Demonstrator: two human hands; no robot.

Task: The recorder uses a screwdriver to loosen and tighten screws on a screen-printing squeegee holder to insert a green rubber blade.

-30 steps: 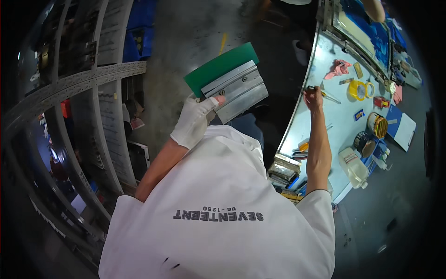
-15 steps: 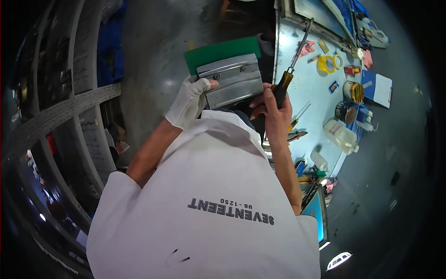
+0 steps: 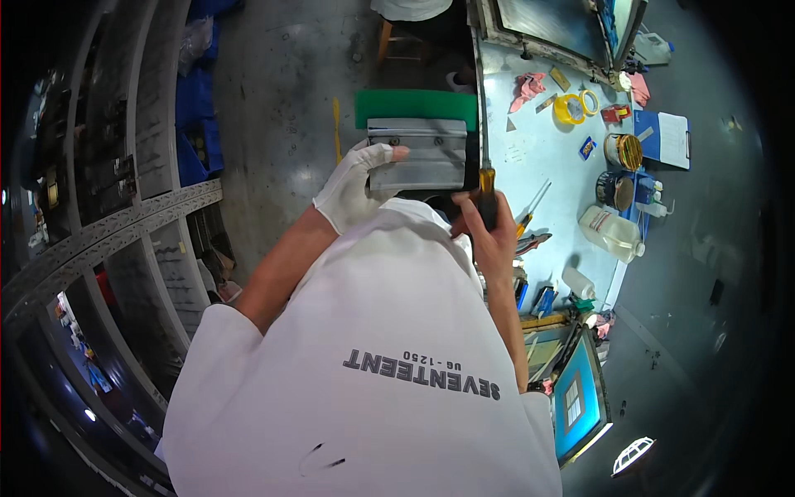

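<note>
My left hand [image 3: 360, 182], in a white glove with the thumb tip bare, grips a screen-printing squeegee [image 3: 431, 170] at its left end. The squeegee has a grey metal holder with two screws along it and a green blade [image 3: 414, 108] on its far edge. Bare and closed, my right hand [image 3: 493, 236] holds a screwdriver [image 3: 487, 186] by its amber and black handle. Its shaft points away from me, just right of the squeegee and apart from the screws. Some right fingers are hidden behind the handle.
At the right stands a light worktable [image 3: 530, 149] with yellow tape [image 3: 569, 109], cans [image 3: 623, 151], a plastic jug [image 3: 611, 232], pliers [image 3: 532, 243] and another screwdriver [image 3: 534, 209]. Framed screens [image 3: 551, 29] lie at its far end. Metal shelving [image 3: 124, 215] runs along the left. A wooden stool [image 3: 402, 45] is ahead.
The squeegee has been turned level and moved slightly away from me. The screwdriver has swung from leaning right to pointing nearly straight ahead. Both hands keep their holds.
</note>
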